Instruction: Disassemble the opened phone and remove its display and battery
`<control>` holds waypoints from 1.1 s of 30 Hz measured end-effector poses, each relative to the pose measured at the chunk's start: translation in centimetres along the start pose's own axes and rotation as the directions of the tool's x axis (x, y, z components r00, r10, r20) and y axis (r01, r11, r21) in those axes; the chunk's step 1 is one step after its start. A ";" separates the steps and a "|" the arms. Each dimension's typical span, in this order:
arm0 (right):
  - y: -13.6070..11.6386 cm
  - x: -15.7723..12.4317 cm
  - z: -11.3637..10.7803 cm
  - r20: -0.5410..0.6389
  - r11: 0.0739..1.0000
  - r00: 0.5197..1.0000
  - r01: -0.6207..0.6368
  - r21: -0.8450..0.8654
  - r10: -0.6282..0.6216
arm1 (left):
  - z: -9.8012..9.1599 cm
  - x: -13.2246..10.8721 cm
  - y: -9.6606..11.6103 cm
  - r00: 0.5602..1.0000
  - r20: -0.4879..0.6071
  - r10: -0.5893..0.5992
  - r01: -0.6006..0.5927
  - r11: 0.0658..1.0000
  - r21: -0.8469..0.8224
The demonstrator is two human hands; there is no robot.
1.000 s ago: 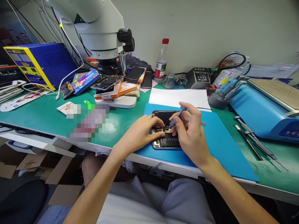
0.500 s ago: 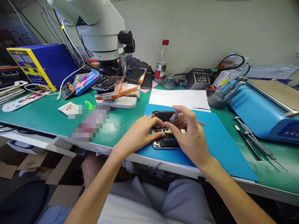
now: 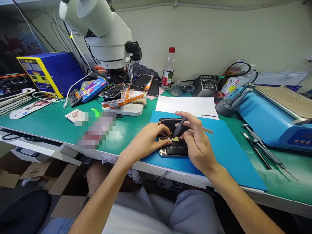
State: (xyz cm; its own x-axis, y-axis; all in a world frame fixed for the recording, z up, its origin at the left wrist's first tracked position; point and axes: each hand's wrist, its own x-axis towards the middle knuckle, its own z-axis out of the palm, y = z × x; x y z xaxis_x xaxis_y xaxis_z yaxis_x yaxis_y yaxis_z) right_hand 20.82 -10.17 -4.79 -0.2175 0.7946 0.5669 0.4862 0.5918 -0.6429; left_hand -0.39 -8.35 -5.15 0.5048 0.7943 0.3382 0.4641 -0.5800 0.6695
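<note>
An opened phone lies on the blue mat, its battery and inner parts showing, with a black screen part along its far side. My left hand rests at the phone's left end, thumb and forefinger apart around its edge area; whether something small is between them is hidden. My right hand holds a grey screwdriver, the forefinger on its top end. The tool leans, its tip down at the phone's inner parts between my hands.
Behind the mat lies white paper. A microscope stands over stacked phones and boxes at back left. A bottle is at the back. To the right are a blue machine and another screwdriver.
The camera view has shifted slightly. My right thumb has drawn back to the right, and more of the screwdriver and the phone's inside shows. My left hand stays nearly in place.
</note>
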 end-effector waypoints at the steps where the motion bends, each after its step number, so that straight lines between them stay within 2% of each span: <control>1: 0.0 -0.1 0.0 -0.005 1.000 1.000 -0.015 0.007 0.015 | 0.0 0.0 0.0 1.000 -0.003 -0.001 0.001 1.000 -0.008; 4: 0.0 -0.3 -0.1 -0.033 1.000 0.999 -0.019 0.002 0.019 | -0.2 0.1 0.1 1.000 -0.009 -0.011 0.011 0.999 -0.053; 7: 0.1 -0.4 -0.2 -0.030 1.000 0.999 -0.024 0.008 0.025 | -0.4 0.1 0.5 0.997 -0.013 -0.076 0.074 0.993 -0.087; 11: 0.1 -0.2 -0.1 -0.066 0.998 0.998 -0.027 -0.055 0.024 | 0.0 0.3 1.3 0.983 -0.069 -0.172 0.171 0.985 -0.019; 17: 0.0 -0.1 0.2 -0.112 0.980 0.987 -0.095 0.176 0.116 | 1.2 0.5 1.4 0.975 -0.126 -0.182 0.185 0.983 0.015; 21: 0.0 -0.1 0.3 -0.089 0.969 0.987 -0.112 0.222 0.134 | 1.4 0.4 1.0 0.978 -0.137 -0.155 0.156 0.988 0.000; 24: 0.0 -0.1 0.2 -0.128 0.977 0.984 -0.102 0.186 0.127 | 1.3 0.4 0.8 0.977 -0.137 -0.163 0.165 0.986 0.009; 28: 0.3 -0.3 -0.1 -0.231 0.993 0.966 -0.112 0.024 0.114 | 1.4 0.3 0.7 0.980 -0.122 -0.155 0.162 0.985 0.050; 33: 0.5 -0.3 0.0 -0.159 0.991 0.979 -0.132 -0.032 0.125 | 1.4 0.2 0.7 0.982 -0.112 -0.150 0.157 0.986 0.056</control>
State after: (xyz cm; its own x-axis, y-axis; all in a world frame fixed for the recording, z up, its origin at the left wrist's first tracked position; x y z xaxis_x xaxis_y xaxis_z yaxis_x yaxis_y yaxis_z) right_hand 21.13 -10.17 -5.26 -0.0170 0.8306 0.5566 0.5379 0.4769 -0.6952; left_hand 1.06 -8.85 -5.50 0.3447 0.8874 0.3062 0.5776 -0.4577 0.6760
